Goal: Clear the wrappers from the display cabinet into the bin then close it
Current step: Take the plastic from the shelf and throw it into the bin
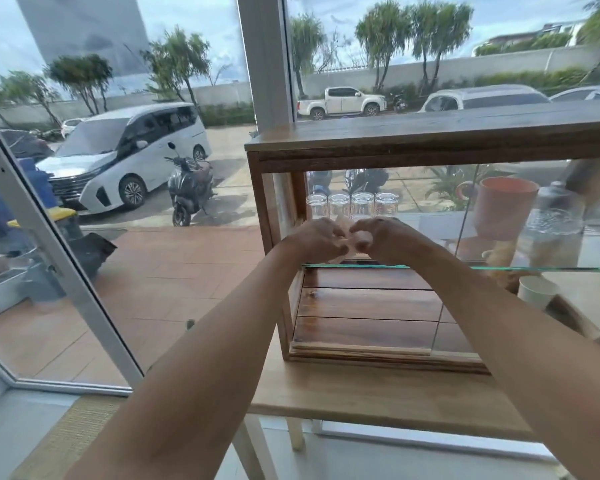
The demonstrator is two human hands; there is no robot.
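A wooden display cabinet [426,142] with glass sides stands on a light wooden table [378,396]. Its left front is open, and both my arms reach in above the glass shelf [534,269]. My left hand [317,239] and my right hand [378,237] meet at the shelf's left end, fingers curled around a pale, crumpled wrapper [347,233] held between them. Most of the wrapper is hidden by my fingers. No bin is in view.
Several upturned clear glasses [352,206] stand in a row on the shelf just behind my hands. To the right are a pink cup [503,207], a clear bottle [551,226] and a white cup [537,292]. The sliding glass pane [465,216] covers the right half. A glass door [49,244] stands to the left.
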